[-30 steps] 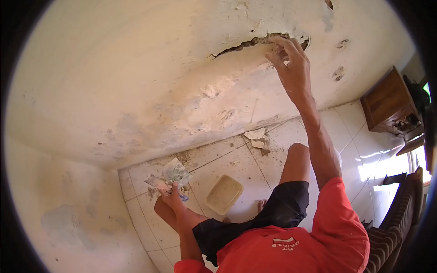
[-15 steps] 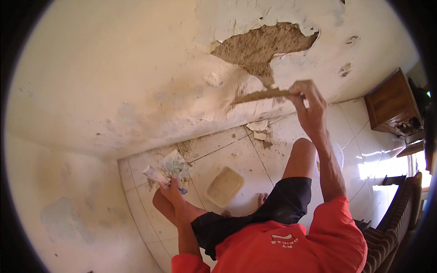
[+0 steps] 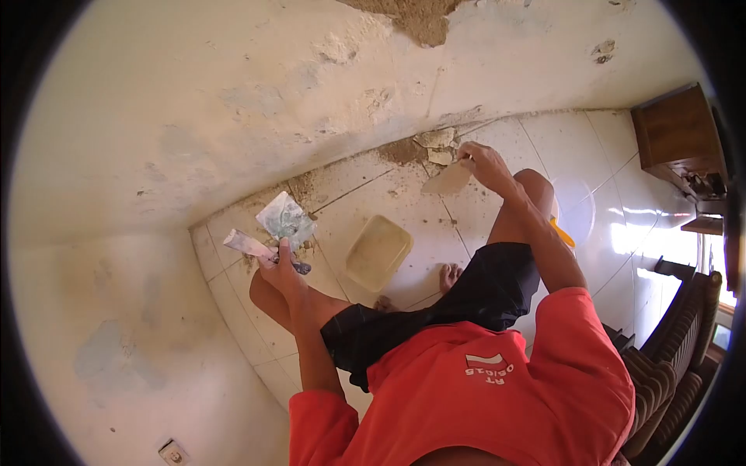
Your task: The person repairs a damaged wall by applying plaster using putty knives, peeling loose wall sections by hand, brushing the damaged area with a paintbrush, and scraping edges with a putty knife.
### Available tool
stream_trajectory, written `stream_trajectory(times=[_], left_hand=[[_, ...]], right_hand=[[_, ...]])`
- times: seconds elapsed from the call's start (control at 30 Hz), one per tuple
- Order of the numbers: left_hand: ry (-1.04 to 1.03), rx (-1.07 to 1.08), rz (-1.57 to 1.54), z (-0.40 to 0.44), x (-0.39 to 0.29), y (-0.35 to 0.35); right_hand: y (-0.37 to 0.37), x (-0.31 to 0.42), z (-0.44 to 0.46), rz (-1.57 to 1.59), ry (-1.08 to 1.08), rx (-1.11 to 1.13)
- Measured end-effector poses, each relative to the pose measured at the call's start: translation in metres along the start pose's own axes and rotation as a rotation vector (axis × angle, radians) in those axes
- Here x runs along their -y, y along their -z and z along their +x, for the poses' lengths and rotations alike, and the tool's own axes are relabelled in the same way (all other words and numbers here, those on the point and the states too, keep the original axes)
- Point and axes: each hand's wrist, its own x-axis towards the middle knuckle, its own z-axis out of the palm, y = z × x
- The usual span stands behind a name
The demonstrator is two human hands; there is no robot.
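My right hand [image 3: 488, 167] pinches a flat tan piece of plaster [image 3: 449, 180] at its upper right corner, low above the tiles near the wall's foot. Broken plaster pieces [image 3: 437, 145] lie on the floor just beyond it. My left hand [image 3: 281, 272], over my left knee, is closed around a putty-smeared putty knife [image 3: 250, 244], whose dark end sticks out on the right. A square, whitish-green smeared plate [image 3: 286, 217] shows right above the left thumb; whether the hand holds it too, I cannot tell.
A pale rectangular tub [image 3: 379, 252] stands on the tiles between my feet. The wall has a patch of bare brown base [image 3: 423, 19] at the top. Crumbs line the wall's foot. On the right are a wooden cabinet [image 3: 676, 128], a chair [image 3: 676, 349] and a yellow handle [image 3: 562, 232].
My right hand has brought the plaster piece down from beside the wall to low over the floor, its flat face now showing. The view has tipped downward; my left hand keeps its grip.
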Motion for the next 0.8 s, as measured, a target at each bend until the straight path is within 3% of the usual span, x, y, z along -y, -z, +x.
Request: stream_trajectory(times=[0.07,0.13,0.27,0.37,0.5,0.53,0.57,0.63,0.7,0.8], left_hand=[[-0.006,0.017,-0.057,-0.002,-0.005,-0.006],[-0.008,0.011,-0.050,-0.001,-0.003,-0.006],[0.036,0.011,0.010,0.000,-0.002,-0.003],[0.059,0.033,0.057,-0.001,-0.013,-0.007],[0.074,0.122,0.054,0.007,-0.050,-0.022],[0.040,0.206,0.141,0.014,-0.062,-0.026],[0.005,0.289,0.228,0.021,-0.074,-0.031],[-0.039,0.415,0.298,0.034,-0.103,-0.050],[-0.100,0.552,0.352,0.044,-0.132,-0.073],[-0.116,0.708,0.443,0.051,-0.147,-0.097]], right_hand=[[-0.004,-0.016,0.002,0.070,-0.125,-0.009],[0.002,-0.015,0.001,-0.144,-0.094,-0.224],[0.020,-0.013,0.005,0.035,-0.351,-0.055],[0.031,-0.021,0.015,0.101,-0.368,0.028],[0.044,-0.055,0.024,0.076,-0.122,-0.045],[0.053,-0.070,0.035,-0.077,-0.231,0.129],[0.052,-0.082,0.034,-0.072,-0.235,0.130],[0.062,-0.075,0.026,0.224,-0.491,0.226],[0.052,-0.087,0.007,0.376,-0.358,0.214],[0.032,-0.088,-0.011,0.410,-0.357,0.234]])
